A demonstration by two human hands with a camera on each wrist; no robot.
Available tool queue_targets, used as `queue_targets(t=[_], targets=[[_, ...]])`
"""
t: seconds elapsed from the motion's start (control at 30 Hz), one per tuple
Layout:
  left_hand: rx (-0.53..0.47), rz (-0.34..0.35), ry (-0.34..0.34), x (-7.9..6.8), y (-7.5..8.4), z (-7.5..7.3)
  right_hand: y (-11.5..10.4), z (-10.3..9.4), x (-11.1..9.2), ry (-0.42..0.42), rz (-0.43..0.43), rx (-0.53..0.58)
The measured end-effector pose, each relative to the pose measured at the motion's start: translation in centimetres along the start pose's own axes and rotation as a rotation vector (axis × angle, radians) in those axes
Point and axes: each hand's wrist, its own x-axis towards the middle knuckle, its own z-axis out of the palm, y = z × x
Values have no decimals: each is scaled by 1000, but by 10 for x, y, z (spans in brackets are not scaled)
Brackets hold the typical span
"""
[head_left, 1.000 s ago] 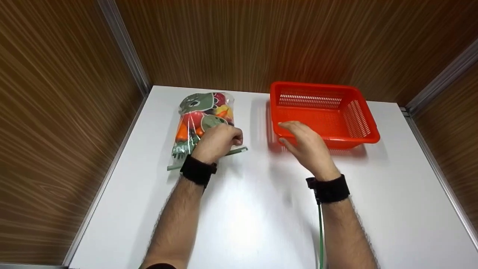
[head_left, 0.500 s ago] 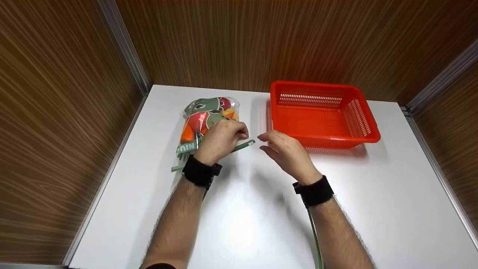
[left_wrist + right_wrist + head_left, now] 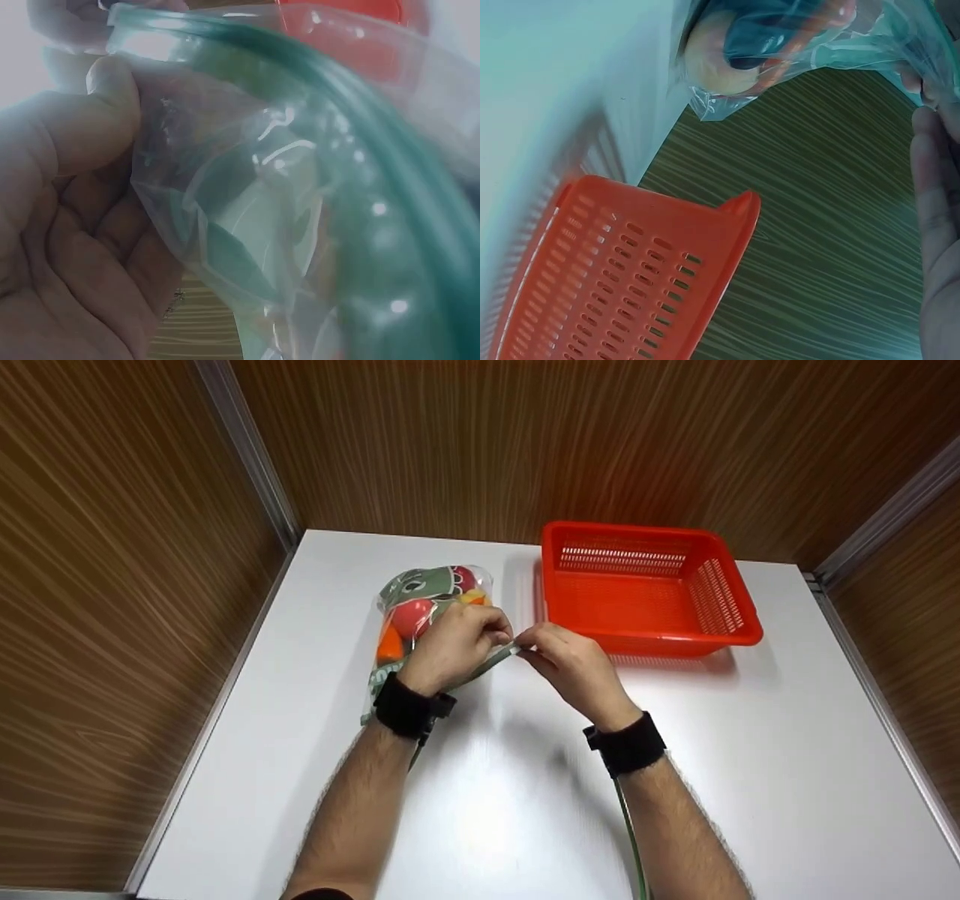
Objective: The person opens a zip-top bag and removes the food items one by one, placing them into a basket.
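Observation:
A clear plastic zip bag (image 3: 410, 619) with green print lies at the left of the white table, colourful pieces in red, orange and yellow inside. Its green zip strip (image 3: 300, 60) curves across the left wrist view. My left hand (image 3: 455, 649) grips the bag just below the strip, thumb on the film. At the strip's right end my right hand (image 3: 574, 671) pinches the corner between thumb and fingertips. The two hands are close together, and the left one hides the middle of the bag. In the right wrist view the right fingers (image 3: 934, 180) show at the edge.
A red plastic basket (image 3: 652, 641) with slotted walls stands right behind my right hand. Wood-grain panels (image 3: 450, 450) enclose the white table (image 3: 480, 810) at the back and sides. A green cable (image 3: 630, 825) runs along my right forearm.
My right hand has come left from the basket's front rim to the strip's end and now pinches it. My left hand has drawn the bag slightly right and nearer, raising the strip's right end.

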Motion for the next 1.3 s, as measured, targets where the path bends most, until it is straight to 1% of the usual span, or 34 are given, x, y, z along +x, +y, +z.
queue_targets(t=[0.1,0.23,0.3,0.43,0.5,0.57,0.67,0.77,0.87,0.97,1.07,1.2,1.3], targets=[[-14,-9,-15,-1,1,0,-1,1,0,19,-1,8],[-11,-9,-26,-2,4,1,-2,0,-1,36,34,7],[13,5,-7,-3,8,0,-2,-1,-1,34,63,6],[85,37,51,-6,17,-5,1,-5,0,10,137,2],[115,37,61,-8,21,-8,3,-8,0,-3,178,14],[136,25,50,-9,24,-10,5,-12,-1,-7,217,31],[170,-6,11,-11,28,-11,7,-17,-2,1,259,53],[199,-18,-18,-11,31,-6,8,-20,-3,15,281,62],[223,-4,-26,-9,34,1,8,-24,-3,23,291,68],[236,18,-4,-8,36,7,7,-28,-2,29,296,71],[257,36,35,-8,38,10,6,-30,-2,38,295,70],[275,58,100,-9,38,6,5,-32,-2,43,272,77],[298,86,151,-11,36,1,5,-33,-2,53,250,118]])
